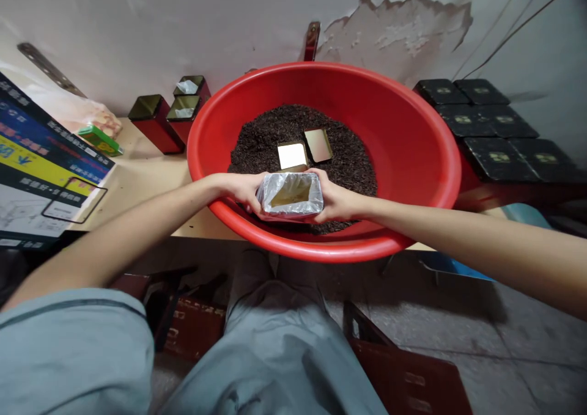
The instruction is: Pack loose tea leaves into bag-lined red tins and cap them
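Observation:
Between my two hands is a tin [293,198] lined with a clear plastic bag, its open top facing me. My left hand [247,192] grips its left side and my right hand [337,198] its right side. The tin is over the near part of a big red basin [413,140]. Dark, loose, leaf-like bits [266,124], perhaps tea, lie heaped in the basin. On the heap, just beyond the tin, rest two shiny metal lids, a left lid [292,156] and a right lid [318,145].
Several open tins [153,121] stand left of the basin, two with plastic showing inside. Closed black-lidded tins [486,121] are grouped at the right. A printed box [41,170] and a green packet [99,140] are at the left. The wall stands close behind; dark red stools [408,372] are below.

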Action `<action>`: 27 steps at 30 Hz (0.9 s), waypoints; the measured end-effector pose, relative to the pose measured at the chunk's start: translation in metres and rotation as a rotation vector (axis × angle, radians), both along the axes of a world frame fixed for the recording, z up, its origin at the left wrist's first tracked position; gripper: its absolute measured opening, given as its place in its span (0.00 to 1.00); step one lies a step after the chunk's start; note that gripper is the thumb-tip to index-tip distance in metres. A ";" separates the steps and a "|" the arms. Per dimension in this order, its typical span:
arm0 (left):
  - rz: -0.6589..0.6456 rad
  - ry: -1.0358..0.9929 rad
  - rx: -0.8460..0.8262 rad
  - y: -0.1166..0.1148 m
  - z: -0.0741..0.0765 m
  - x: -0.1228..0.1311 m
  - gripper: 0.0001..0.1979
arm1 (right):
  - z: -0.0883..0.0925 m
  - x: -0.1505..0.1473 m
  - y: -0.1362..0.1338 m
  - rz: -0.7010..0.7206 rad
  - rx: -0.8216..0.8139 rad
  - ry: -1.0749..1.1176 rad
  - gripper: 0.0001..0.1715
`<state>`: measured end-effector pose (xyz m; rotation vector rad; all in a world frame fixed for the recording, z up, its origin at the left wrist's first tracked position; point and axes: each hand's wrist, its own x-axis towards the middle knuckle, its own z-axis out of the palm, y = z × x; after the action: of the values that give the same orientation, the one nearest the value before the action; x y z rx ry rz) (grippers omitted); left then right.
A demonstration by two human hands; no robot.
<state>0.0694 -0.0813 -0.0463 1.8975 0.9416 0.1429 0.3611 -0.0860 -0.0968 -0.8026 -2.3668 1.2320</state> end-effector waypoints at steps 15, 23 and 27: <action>-0.038 0.236 -0.228 0.014 0.005 0.006 0.38 | 0.008 -0.010 -0.006 -0.053 -0.019 0.100 0.58; 0.463 0.077 -0.122 -0.023 0.050 -0.009 0.36 | 0.006 -0.009 -0.005 -0.064 -0.004 0.043 0.59; 0.553 0.104 -0.114 -0.017 0.049 0.000 0.27 | 0.007 -0.009 -0.005 -0.048 0.054 0.059 0.60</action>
<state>0.0692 -0.0984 0.0030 1.5114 1.4971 0.3119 0.3525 -0.0912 -0.0902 -0.7905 -2.3099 1.1512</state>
